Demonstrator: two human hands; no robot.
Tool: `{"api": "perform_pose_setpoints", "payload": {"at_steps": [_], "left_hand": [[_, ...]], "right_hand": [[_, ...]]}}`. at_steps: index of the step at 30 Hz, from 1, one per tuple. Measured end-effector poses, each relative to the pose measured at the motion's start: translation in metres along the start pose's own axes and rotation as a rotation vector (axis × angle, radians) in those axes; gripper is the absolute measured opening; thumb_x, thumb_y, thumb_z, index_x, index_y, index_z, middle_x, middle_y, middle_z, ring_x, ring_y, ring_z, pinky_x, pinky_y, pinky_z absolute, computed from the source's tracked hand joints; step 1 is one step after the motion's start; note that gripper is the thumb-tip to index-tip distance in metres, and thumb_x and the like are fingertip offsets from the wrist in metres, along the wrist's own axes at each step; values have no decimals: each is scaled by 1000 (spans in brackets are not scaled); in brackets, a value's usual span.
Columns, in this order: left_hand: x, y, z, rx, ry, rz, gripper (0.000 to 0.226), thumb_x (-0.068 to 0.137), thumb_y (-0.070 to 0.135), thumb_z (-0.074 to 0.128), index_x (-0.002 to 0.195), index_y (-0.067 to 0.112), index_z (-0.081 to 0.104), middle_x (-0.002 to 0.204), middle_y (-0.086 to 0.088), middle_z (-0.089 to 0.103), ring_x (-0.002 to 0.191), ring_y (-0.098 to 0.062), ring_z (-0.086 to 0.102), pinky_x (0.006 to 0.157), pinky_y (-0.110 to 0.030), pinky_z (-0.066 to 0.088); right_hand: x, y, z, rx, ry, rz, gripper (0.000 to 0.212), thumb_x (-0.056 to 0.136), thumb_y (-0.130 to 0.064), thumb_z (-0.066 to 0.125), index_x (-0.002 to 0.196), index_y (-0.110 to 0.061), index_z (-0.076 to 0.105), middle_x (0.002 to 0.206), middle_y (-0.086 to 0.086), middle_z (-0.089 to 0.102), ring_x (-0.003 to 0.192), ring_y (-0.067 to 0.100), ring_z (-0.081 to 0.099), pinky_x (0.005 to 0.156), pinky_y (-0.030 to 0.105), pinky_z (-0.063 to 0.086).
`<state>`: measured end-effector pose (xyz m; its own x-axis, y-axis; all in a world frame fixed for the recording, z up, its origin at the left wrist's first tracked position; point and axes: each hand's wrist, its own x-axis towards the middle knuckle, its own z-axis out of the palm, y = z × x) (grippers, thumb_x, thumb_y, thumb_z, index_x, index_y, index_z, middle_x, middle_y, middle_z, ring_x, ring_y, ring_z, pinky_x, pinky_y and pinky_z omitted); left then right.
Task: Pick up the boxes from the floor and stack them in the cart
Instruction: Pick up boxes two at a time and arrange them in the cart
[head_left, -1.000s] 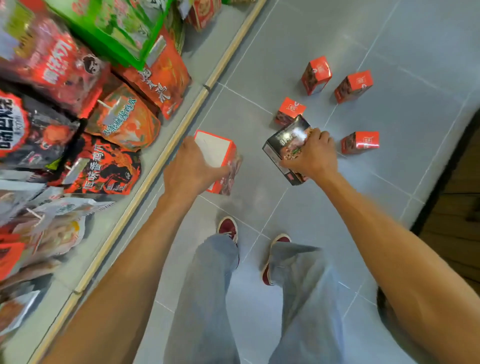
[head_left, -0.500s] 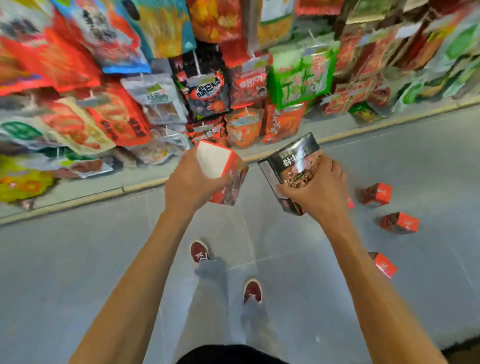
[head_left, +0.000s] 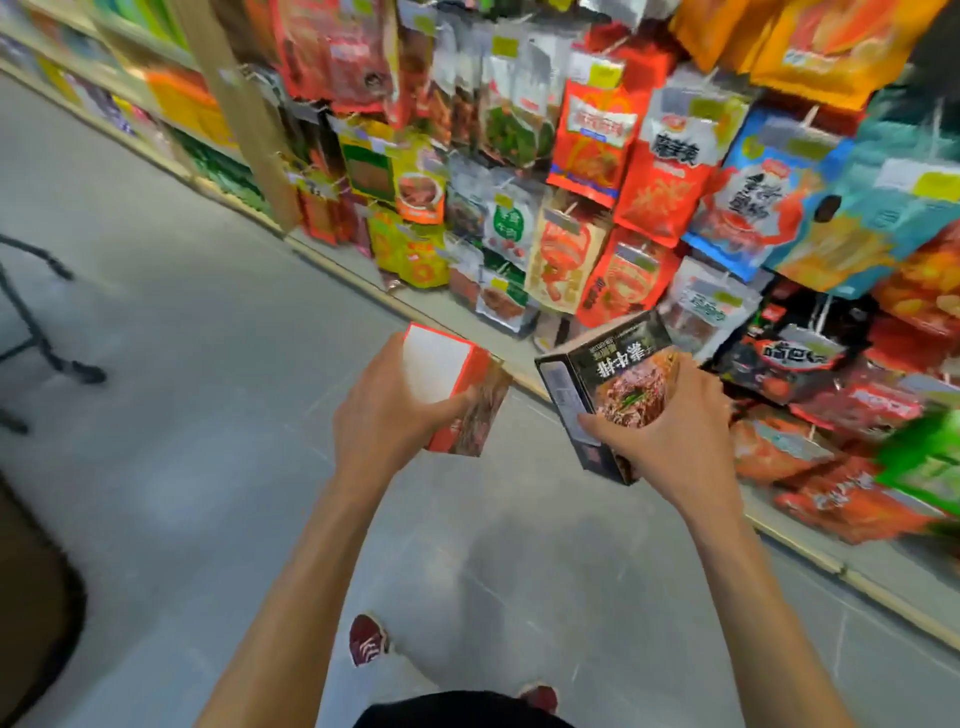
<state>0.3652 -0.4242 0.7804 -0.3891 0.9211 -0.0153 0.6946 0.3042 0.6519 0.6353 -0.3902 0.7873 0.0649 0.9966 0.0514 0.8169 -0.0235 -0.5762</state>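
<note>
My left hand (head_left: 384, 415) grips a red box (head_left: 452, 384) with a white side, held up at chest height. My right hand (head_left: 670, 436) grips a black box (head_left: 608, 374) with a picture of food and white lettering, tilted to the left. The two boxes are side by side, a small gap between them. The boxes on the floor are out of view. At the far left edge, dark metal legs with feet (head_left: 57, 358) stand on the floor; whether they belong to the cart I cannot tell.
A shelf wall of hanging snack bags (head_left: 649, 171) runs from the upper middle to the right. Its low ledge (head_left: 810, 556) borders the grey tiled floor (head_left: 197, 467). My red shoes (head_left: 366, 639) are below. A dark object (head_left: 31, 597) sits at the lower left edge.
I have turned left with both boxes still in my hands. The red boxes on the floor have left the view, and the metal legs have come in at the left.
</note>
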Motion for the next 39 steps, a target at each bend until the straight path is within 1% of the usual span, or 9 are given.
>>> {"api": "perform_pose_setpoints", "payload": {"at_steps": [6,10,14,18,24,27,30,36,39], "left_hand": [[23,-126,-123,19,149,-188,79,61,72,69,127,36,44,124,10,59,115,-20,56,78,-33,43],[35,-202,-190,-6,234,-298,84,63,69,75,134,37,43,128,10,58,117,-20,55,80,-32,41],[49,-269,-244,52,321,-385,82,64,67,75,132,32,45,127,6,59,117,-23,56,75,-30,37],[62,-332,-288,61,389,-494,82,63,71,72,132,38,44,126,9,60,116,-21,57,75,-32,41],[102,-406,-340,-41,438,-617,80,70,62,74,137,31,43,132,6,58,120,-22,55,86,-35,44],[132,-438,-367,-38,458,-686,89,63,69,72,137,28,42,131,4,58,118,-25,56,91,-39,46],[175,-467,-399,-39,490,-715,95,55,72,61,137,27,43,132,3,57,118,-26,56,90,-39,45],[259,-524,-462,-102,636,-758,94,55,71,64,134,25,44,128,5,58,116,-22,57,84,-35,45],[287,-554,-489,-134,657,-751,92,53,76,61,129,25,48,124,6,59,112,-18,58,86,-37,49]], "right_hand": [[2,-171,105,48,-160,-209,117,53,-66,81,147,-21,27,141,4,39,131,23,33,104,42,35],[-1,-268,179,93,-216,-328,112,49,-69,77,141,-21,34,134,4,43,127,25,37,101,43,39],[-2,-346,240,97,-285,-422,111,48,-72,76,138,-20,37,134,6,43,126,27,38,101,45,40],[1,-411,295,90,-364,-514,112,48,-72,77,138,-19,37,136,6,43,129,26,36,106,46,38],[15,-507,373,102,-483,-654,110,48,-66,82,137,-20,37,132,4,44,125,22,38,102,38,37],[31,-553,416,115,-529,-702,105,47,-66,81,134,-25,38,127,0,45,122,20,39,99,36,37],[58,-606,455,126,-547,-746,100,45,-68,79,127,-26,42,122,-1,47,119,19,40,97,36,39],[107,-721,531,110,-624,-826,103,45,-68,80,130,-26,39,125,-1,45,118,18,39,96,37,41],[118,-774,563,92,-652,-873,107,45,-67,81,134,-26,37,127,0,45,119,19,39,94,36,40]]}}
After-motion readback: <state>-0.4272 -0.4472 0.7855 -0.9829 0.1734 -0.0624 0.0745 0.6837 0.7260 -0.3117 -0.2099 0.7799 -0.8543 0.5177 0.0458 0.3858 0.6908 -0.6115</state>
